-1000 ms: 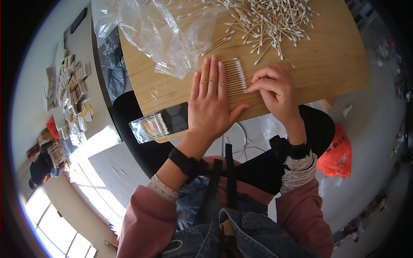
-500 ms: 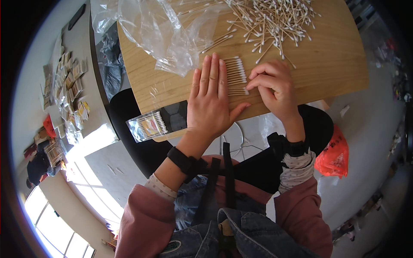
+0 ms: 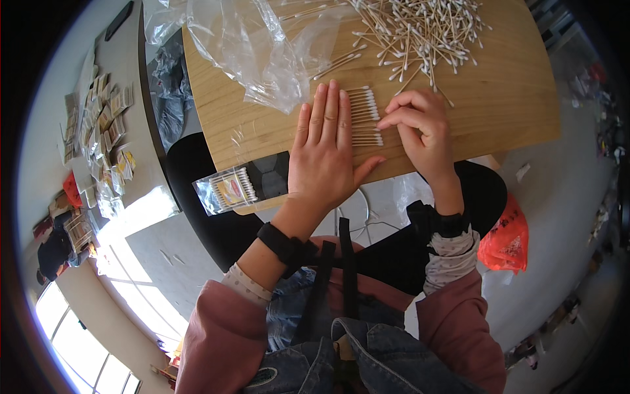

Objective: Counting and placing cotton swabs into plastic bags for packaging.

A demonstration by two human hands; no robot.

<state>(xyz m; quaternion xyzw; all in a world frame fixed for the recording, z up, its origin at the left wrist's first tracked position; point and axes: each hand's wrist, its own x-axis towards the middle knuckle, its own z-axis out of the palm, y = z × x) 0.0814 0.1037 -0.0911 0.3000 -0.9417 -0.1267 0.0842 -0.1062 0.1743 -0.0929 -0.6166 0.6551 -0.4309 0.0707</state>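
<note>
My left hand [image 3: 323,148] lies flat on the wooden table, fingers together and stretched out, thumb apart. It covers the sticks of a row of cotton swabs [image 3: 364,105], whose white tips show past its right side. A narrow gap splits the row, with a few swabs [image 3: 367,140] on the near side. My right hand [image 3: 423,128] has bent fingers, the thumb away from the index finger, and nothing seen in its grasp. Its index fingertip is at the swab tips by the gap. Left of my left hand lies a clear packet of cotton swabs [image 3: 230,189] over a dark patterned strip [image 3: 270,176].
A large heap of loose cotton swabs [image 3: 420,33] covers the table's far right part. Crumpled clear plastic bags [image 3: 243,52] lie at the far left. Several packed bundles [image 3: 108,128] are on a side surface at left. A red bag [image 3: 504,243] hangs below at right.
My right fingertips have shifted slightly away from me along the swab tips. More swab tips now show in the near group. My left hand stays flat in place.
</note>
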